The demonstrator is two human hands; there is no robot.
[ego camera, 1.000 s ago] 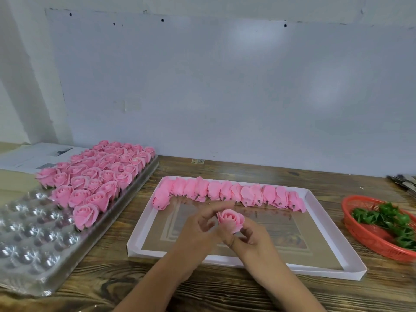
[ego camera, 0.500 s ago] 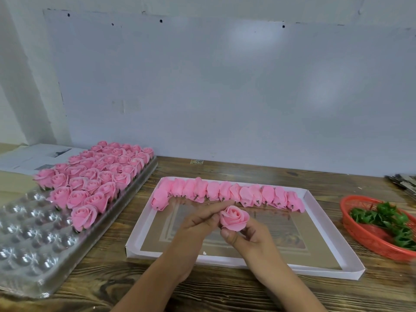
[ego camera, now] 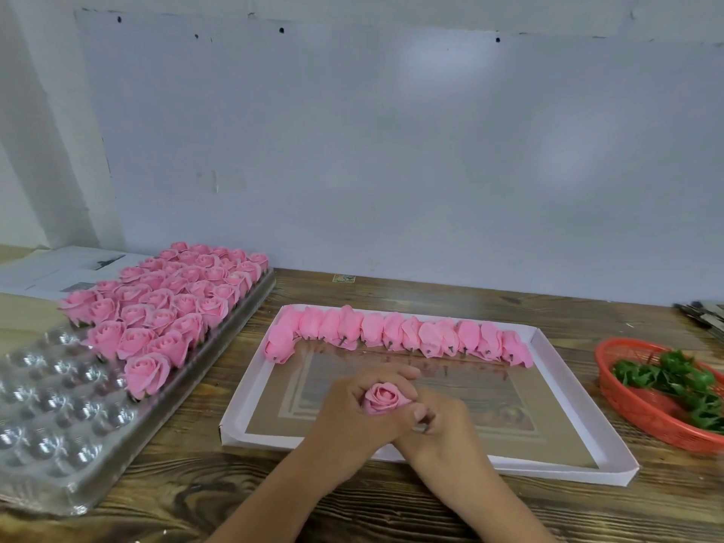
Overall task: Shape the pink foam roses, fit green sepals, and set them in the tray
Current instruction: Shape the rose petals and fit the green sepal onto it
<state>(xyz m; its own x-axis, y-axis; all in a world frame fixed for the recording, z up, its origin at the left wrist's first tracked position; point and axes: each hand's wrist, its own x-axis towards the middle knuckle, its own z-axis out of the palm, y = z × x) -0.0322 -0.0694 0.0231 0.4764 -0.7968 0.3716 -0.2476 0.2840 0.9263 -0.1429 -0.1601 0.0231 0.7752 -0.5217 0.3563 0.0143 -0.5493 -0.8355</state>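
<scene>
One pink foam rose (ego camera: 383, 397) faces up between both hands, above the white cardboard box lid (ego camera: 580, 397). My left hand (ego camera: 358, 415) wraps its curled fingers round the rose from the left and over the top. My right hand (ego camera: 438, 427) pinches the rose's base from below right. A row of unshaped pink buds (ego camera: 399, 335) lies along the lid's far edge. Finished roses (ego camera: 172, 303) fill the far part of the clear plastic tray (ego camera: 47, 433) at left. Green sepals (ego camera: 681, 382) sit in the red basket (ego camera: 642, 409) at right.
The wooden table (ego camera: 274, 503) runs to a white wall behind. Papers (ego camera: 51, 268) lie at the far left beyond the tray. Some dark tools (ego camera: 701, 313) lie at the far right edge.
Both hands have come down and towards me with the rose. My left hand, which was touching it with its fingertips, now wraps round it.
</scene>
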